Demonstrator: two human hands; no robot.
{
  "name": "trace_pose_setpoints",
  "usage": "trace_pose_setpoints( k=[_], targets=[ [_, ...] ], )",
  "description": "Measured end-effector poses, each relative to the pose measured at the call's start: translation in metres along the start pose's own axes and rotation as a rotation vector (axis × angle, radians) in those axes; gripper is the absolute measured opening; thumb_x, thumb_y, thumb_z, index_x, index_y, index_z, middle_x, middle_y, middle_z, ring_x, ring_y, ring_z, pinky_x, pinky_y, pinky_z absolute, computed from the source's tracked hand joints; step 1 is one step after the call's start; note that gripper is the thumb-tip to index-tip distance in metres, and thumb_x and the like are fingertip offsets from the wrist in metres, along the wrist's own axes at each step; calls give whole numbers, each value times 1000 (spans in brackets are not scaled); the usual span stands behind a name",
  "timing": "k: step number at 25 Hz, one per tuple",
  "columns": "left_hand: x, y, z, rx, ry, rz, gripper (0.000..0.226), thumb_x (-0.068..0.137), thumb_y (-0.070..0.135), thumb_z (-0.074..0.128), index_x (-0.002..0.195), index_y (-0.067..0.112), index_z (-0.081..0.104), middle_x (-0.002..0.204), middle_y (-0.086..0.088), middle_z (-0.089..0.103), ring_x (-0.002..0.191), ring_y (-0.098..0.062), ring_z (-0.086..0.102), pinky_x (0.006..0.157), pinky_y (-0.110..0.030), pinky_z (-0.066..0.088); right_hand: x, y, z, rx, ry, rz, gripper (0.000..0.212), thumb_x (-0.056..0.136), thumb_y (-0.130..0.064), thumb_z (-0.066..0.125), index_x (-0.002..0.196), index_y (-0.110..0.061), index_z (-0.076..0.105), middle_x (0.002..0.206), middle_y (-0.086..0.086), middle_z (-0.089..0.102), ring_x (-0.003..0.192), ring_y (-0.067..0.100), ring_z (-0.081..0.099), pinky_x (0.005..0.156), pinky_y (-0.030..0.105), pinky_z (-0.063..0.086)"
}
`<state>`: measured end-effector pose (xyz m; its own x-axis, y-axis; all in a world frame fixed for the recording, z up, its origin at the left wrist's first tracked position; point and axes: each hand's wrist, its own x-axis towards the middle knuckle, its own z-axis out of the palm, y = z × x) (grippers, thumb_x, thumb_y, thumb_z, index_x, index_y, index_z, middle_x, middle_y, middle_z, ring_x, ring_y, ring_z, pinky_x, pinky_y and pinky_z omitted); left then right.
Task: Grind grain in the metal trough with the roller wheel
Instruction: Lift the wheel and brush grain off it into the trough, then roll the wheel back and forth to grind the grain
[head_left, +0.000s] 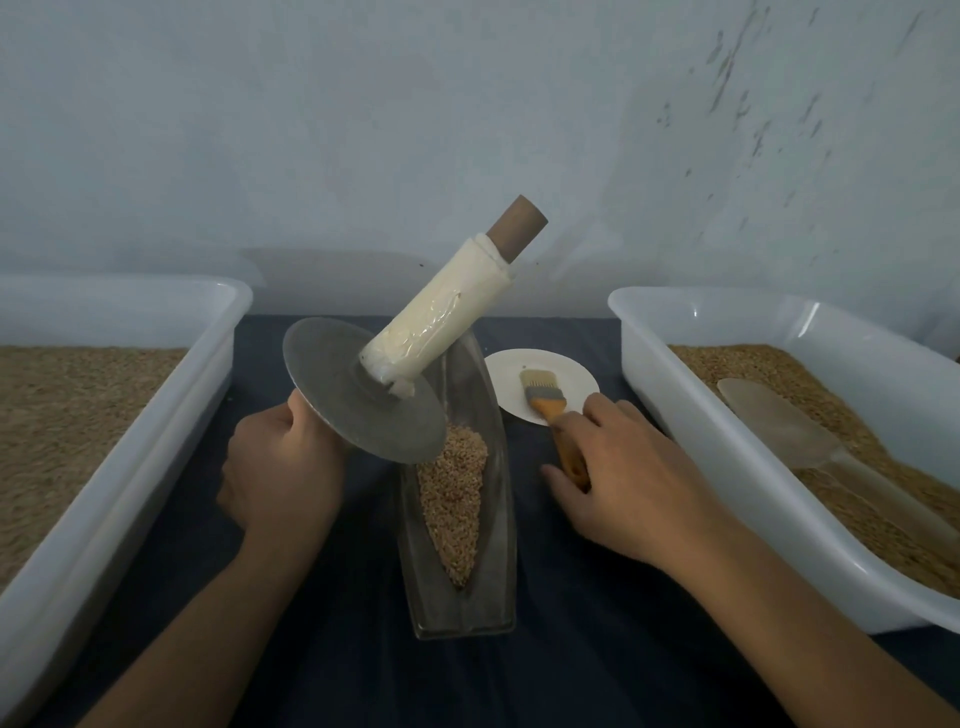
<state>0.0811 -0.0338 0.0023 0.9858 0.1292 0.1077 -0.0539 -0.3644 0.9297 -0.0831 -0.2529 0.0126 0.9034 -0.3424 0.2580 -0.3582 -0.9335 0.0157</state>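
Over the metal trough (462, 597), which lies lengthwise on the dark cloth (597, 675) straight ahead of me, my left hand (280, 467) holds the roller wheel (358, 400) tilted, its lower handle hidden in my curled fingers and its disc lifted off the grain (454, 512). The wrapped upper handle (441, 312) points up and away to the right. The grain lies heaped in the trough's middle. Just right of the trough, my right hand (634, 478) rests on the orange handle of a brush (553, 415), fingers loosely bent over it; its bristles lie on a small white plate (540, 369). Left and right of the trough stand white tubs (675, 364) of grain, the right one with a scoop (779, 431) in it.
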Motion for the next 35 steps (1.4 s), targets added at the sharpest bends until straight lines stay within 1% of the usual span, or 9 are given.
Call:
trace_pose_setpoints(
  k=[5,9,12,14,18,26,28,31,35],
  targets=[
    [5,-2,3,42,16,33,45,102,29,51,62,7,55,69,-16,60,62,-30,54,68,-39,42,4,4,-7,175,20,54,48,97,-62,47,130,-31,62,111,-11,51,99,8,51,83,32,53],
    [4,3,-4,42,78,187,55,97,41,46,54,6,49,51,-4,46,50,-24,47,59,-33,36,12,-2,-44,538,571,135,26,107,-19,48,123,-15,68,106,-2,59,97,17,60,79,21,42],
    [8,17,-7,182,129,333,58,93,45,37,46,12,48,43,3,41,44,-19,44,54,-28,27,26,-21,-77,458,909,4,27,105,-14,46,121,-11,68,112,3,60,105,19,55,86,25,41],
    [11,26,-7,284,153,406,59,91,45,32,43,16,49,42,3,43,42,-17,44,53,-25,22,45,-37,-88,338,847,-97,31,105,-22,44,103,-11,72,105,4,61,103,22,53,84,32,43],
    [20,28,-4,483,194,554,63,95,46,33,42,17,51,42,4,43,39,-14,39,51,-23,23,83,-53,-80,144,328,-52,56,105,-39,36,58,-12,47,63,4,49,61,24,49,56,35,32],
    [16,27,19,641,107,848,59,99,39,39,44,17,42,41,5,38,36,-17,39,49,-22,23,73,-33,-24,53,49,36,44,104,-40,24,72,-19,46,72,3,48,65,21,44,55,33,20],
    [12,25,17,682,99,931,57,101,35,38,46,21,41,41,6,36,35,-16,36,44,-25,30,61,-33,-16,-72,69,-18,32,101,-33,19,79,-19,38,71,0,40,66,20,40,55,33,22],
    [3,14,2,690,37,1008,49,106,33,35,58,25,42,49,9,39,41,-14,38,48,-37,43,38,-46,-21,-111,214,-8,55,94,-40,-4,75,-21,44,61,-6,37,52,13,30,50,29,15],
    [-10,2,-14,676,43,1101,44,110,35,29,69,27,42,61,10,40,54,-15,38,58,-37,34,12,-51,-22,-90,291,-21,56,106,-41,2,76,-25,47,58,-9,41,45,10,35,45,27,23]
  ],
)
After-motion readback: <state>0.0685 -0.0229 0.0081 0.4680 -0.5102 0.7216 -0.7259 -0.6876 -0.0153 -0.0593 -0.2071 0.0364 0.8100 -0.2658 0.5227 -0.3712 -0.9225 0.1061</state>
